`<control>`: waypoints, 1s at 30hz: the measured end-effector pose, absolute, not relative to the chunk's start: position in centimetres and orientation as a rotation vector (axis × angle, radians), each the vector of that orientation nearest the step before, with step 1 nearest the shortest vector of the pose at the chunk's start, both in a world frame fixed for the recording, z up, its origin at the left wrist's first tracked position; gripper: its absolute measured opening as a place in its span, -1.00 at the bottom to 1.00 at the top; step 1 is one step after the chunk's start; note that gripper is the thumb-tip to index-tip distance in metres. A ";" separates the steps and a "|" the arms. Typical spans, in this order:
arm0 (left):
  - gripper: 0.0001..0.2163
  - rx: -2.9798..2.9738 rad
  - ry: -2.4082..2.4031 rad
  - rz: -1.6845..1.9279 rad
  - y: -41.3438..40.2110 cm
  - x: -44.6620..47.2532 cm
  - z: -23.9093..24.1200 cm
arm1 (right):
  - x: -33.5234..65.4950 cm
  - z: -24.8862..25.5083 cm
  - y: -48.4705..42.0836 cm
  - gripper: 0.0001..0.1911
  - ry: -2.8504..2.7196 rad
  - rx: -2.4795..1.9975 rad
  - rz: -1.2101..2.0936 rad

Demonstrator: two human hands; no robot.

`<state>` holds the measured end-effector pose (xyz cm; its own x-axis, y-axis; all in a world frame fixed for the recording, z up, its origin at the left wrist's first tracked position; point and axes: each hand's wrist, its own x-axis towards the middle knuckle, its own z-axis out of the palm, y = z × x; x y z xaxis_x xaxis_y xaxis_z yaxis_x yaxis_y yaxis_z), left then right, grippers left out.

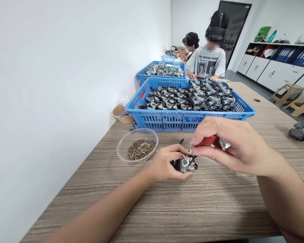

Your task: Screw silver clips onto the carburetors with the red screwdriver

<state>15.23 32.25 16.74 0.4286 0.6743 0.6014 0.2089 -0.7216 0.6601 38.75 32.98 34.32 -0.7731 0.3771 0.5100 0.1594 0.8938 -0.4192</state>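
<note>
My left hand is closed around a small grey metal part with black hoses, holding it on the wooden table. My right hand grips a red-handled tool whose tip points down at the top of the part. A clear round bowl with several small brass screws sits just left of my left hand.
A blue crate full of similar metal parts stands right behind my hands, a second blue crate behind it. A tan bowl sits by the wall. Two people work further along. A loose part lies at the right; stools and cabinets beyond.
</note>
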 end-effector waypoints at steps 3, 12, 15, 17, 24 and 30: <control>-0.73 2.230 0.754 1.295 32.3 15.2 16.8 | 38.2 33.2 33.8 -0.82 -2.409 -0.441 0.225; -0.73 2.253 0.724 1.295 32.2 15.2 17.0 | 40.2 35.8 32.3 -0.68 -2.609 -0.420 0.614; -0.73 2.242 0.729 1.301 32.4 15.1 17.0 | 40.6 36.2 32.4 -0.76 -2.594 -0.407 0.623; -0.73 2.241 0.726 1.302 32.5 15.1 17.0 | 40.5 35.8 32.8 -0.89 -2.559 -0.425 0.559; -0.72 2.272 0.752 1.272 32.5 15.0 17.1 | 39.5 34.2 33.4 -0.78 -2.537 -0.588 -0.110; -0.71 2.258 0.740 1.290 32.6 15.1 17.0 | 40.1 35.9 31.6 -0.81 -2.635 -0.514 0.441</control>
